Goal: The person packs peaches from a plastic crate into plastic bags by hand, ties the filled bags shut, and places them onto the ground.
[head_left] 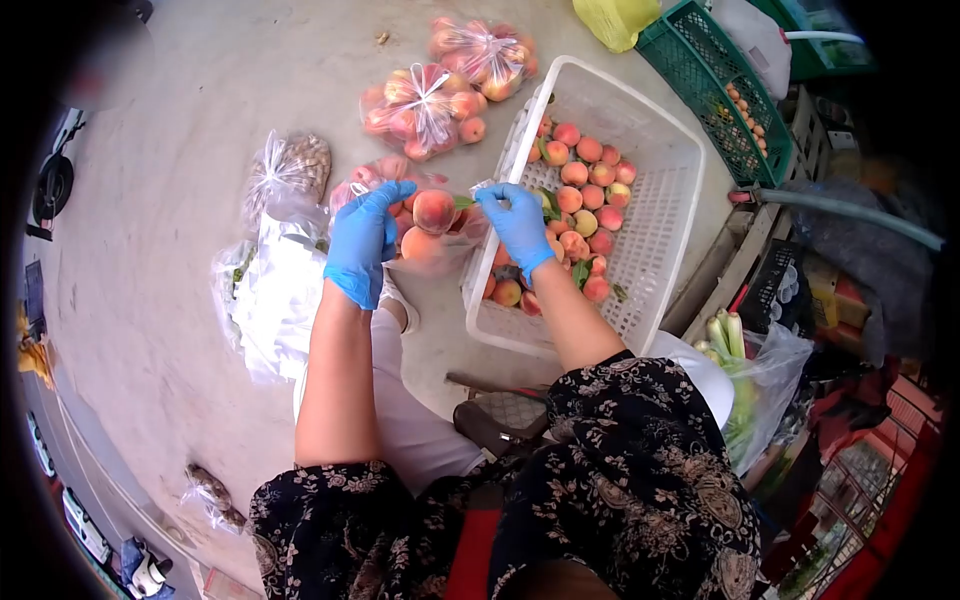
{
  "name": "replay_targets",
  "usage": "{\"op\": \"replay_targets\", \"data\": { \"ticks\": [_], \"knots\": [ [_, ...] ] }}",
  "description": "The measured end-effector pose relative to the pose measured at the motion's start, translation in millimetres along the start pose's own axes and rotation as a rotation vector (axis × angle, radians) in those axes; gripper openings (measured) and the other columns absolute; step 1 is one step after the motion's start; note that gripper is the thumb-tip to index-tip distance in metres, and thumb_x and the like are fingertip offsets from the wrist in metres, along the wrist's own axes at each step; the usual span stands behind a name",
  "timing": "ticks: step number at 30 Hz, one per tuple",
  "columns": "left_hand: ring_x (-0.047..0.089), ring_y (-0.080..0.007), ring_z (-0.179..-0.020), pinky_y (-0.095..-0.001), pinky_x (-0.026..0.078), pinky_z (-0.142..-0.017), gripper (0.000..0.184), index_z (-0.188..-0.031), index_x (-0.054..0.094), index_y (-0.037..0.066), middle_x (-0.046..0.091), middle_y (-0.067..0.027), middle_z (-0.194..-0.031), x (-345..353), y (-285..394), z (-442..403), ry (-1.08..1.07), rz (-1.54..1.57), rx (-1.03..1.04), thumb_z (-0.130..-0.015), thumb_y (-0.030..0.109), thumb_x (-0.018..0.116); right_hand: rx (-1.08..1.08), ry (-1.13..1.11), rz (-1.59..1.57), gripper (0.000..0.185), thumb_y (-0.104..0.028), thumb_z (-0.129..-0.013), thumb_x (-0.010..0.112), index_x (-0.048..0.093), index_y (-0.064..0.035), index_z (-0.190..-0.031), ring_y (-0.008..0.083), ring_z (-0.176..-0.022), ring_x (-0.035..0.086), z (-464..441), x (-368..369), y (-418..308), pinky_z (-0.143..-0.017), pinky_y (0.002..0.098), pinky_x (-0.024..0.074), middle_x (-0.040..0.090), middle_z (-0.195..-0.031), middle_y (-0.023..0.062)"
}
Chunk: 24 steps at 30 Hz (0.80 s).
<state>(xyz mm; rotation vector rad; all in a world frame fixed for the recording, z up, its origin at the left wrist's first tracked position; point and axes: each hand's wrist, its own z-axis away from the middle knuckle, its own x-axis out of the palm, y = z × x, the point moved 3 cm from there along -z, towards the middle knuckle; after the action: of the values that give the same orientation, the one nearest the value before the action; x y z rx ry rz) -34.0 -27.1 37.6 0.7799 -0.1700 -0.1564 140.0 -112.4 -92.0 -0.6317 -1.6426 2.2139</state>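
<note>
Both my hands wear blue gloves and hold a clear plastic bag (460,246) of peaches between them. My left hand (362,243) grips the bag's left edge, fingers closed. On the other side, my right hand (519,226) pinches the bag's right edge near the crate rim. Large peaches (435,211) show through the bag's opening, with a green leaf beside them. To the right stands a white plastic crate (672,205) with many loose peaches (590,198) inside, some leaves among them. My right forearm crosses the crate's near left part.
Tied bags of peaches (425,108) lie on the concrete floor ahead. At left are a bag of peanut-like pods (290,175) and white plastic bags (275,290). A green crate (700,75) stands at far right, with leafy vegetables (742,385) nearer. A brown handbag (505,418) rests below the crate.
</note>
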Motion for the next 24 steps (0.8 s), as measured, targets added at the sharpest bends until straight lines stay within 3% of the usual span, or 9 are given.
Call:
{"op": "replay_targets", "data": {
  "ticks": [1, 4, 7, 10, 11, 14, 20, 23, 24],
  "knots": [
    [0.032, -0.0038, -0.039, -0.02, 0.022, -0.036, 0.014, -0.068, 0.062, 0.011, 0.038, 0.0066, -0.049, -5, -4, -4, -0.034, 0.003, 0.003, -0.075, 0.022, 0.064, -0.188, 0.053, 0.263, 0.017, -0.02, -0.075, 0.063, 0.065, -0.0036, -0.077, 0.025, -0.083, 0.055, 0, 1, -2, -0.082, 0.0326, 0.0402, 0.062, -0.081, 0.0117],
    [0.031, -0.0043, -0.039, -0.0207, 0.021, -0.036, 0.014, -0.069, 0.063, 0.011, 0.038, 0.0064, -0.049, -13, -8, -8, -0.077, 0.024, 0.001, -0.075, 0.023, 0.063, -0.476, 0.065, 0.865, 0.022, -0.019, -0.074, 0.061, 0.063, -0.0054, -0.091, 0.0293, -0.084, 0.053, 14, -3, -28, -0.083, 0.0358, 0.0406, 0.06, -0.097, 0.0133],
    [0.031, -0.0045, -0.039, -0.0205, 0.021, -0.036, 0.013, -0.069, 0.063, 0.012, 0.037, 0.0063, -0.049, -16, -7, -7, -0.071, 0.009, -0.001, -0.075, 0.023, 0.063, -0.574, -0.227, 1.027, 0.045, -0.016, -0.07, 0.063, 0.054, -0.0051, -0.113, 0.0305, -0.102, 0.05, 3, 30, -33, -0.081, 0.0394, 0.0443, 0.054, -0.11, 0.0119],
    [0.031, -0.0042, -0.039, -0.0204, 0.021, -0.036, 0.011, -0.068, 0.063, 0.013, 0.037, 0.0062, -0.049, -19, -5, -4, -0.032, 0.011, -0.016, -0.075, 0.022, 0.063, -0.308, -0.299, 1.337, 0.066, -0.022, -0.066, 0.068, 0.043, -0.005, -0.124, 0.0307, -0.105, 0.05, -37, 64, -4, -0.083, 0.0391, 0.0445, 0.048, -0.12, 0.0138],
    [0.031, -0.0041, -0.039, -0.0203, 0.021, -0.036, 0.01, -0.068, 0.063, 0.013, 0.037, 0.0061, -0.049, -22, -2, -5, -0.012, 0.015, -0.02, -0.074, 0.022, 0.063, -0.139, -0.39, 1.424, 0.057, -0.022, -0.065, 0.068, 0.053, -0.0069, -0.118, 0.0308, -0.102, 0.054, -48, 68, 5, -0.083, 0.0397, 0.0445, 0.054, -0.115, 0.0123],
    [0.021, -0.0037, -0.037, -0.0205, 0.014, -0.036, 0.021, -0.094, 0.064, 0.006, 0.027, 0.0086, -0.047, -29, 4, -4, -0.006, -0.004, -0.004, -0.083, 0.019, 0.051, 0.104, -0.77, 1.71, 0.043, -0.021, -0.067, 0.066, 0.061, -0.0084, -0.108, 0.0284, -0.096, 0.058, -56, 65, 5, -0.082, 0.0396, 0.0445, 0.061, -0.106, 0.0112],
    [0.02, -0.0043, -0.039, -0.02, 0.016, -0.038, 0.025, -0.094, 0.065, 0.005, 0.024, 0.0088, -0.047, -52, 13, -2, 0.017, 0.05, 0.045, -0.083, 0.021, 0.049, -0.069, -0.747, 1.448, 0.028, -0.026, -0.073, 0.063, 0.064, -0.0059, -0.092, 0.026, -0.081, 0.063, -45, 53, -13, -0.069, 0.0406, 0.0482, 0.063, -0.097, 0.0134],
    [0.024, -0.0044, -0.039, -0.02, 0.019, -0.037, 0.022, -0.091, 0.066, 0.006, 0.028, 0.0069, -0.047, -70, 15, -4, 0.036, 0.127, 0.091, -0.081, 0.017, 0.05, -0.221, -0.602, 1.059, 0.021, -0.021, -0.079, 0.058, 0.063, -0.0039, -0.09, 0.0276, -0.073, 0.063, -7, 40, -26, -0.063, 0.0382, 0.0511, 0.063, -0.085, 0.0151],
    [0.025, -0.0044, -0.039, -0.0201, 0.02, -0.037, 0.02, -0.089, 0.067, 0.007, 0.03, 0.006, -0.048, -76, 16, -4, 0.05, 0.162, 0.105, -0.079, 0.015, 0.051, 0.022, -0.559, 0.651, 0.02, -0.022, -0.081, 0.057, 0.06, -0.0034, -0.09, 0.0257, -0.071, 0.063, 3, 36, -21, -0.062, 0.0366, 0.0515, 0.062, -0.082, 0.014]
  ]
}}
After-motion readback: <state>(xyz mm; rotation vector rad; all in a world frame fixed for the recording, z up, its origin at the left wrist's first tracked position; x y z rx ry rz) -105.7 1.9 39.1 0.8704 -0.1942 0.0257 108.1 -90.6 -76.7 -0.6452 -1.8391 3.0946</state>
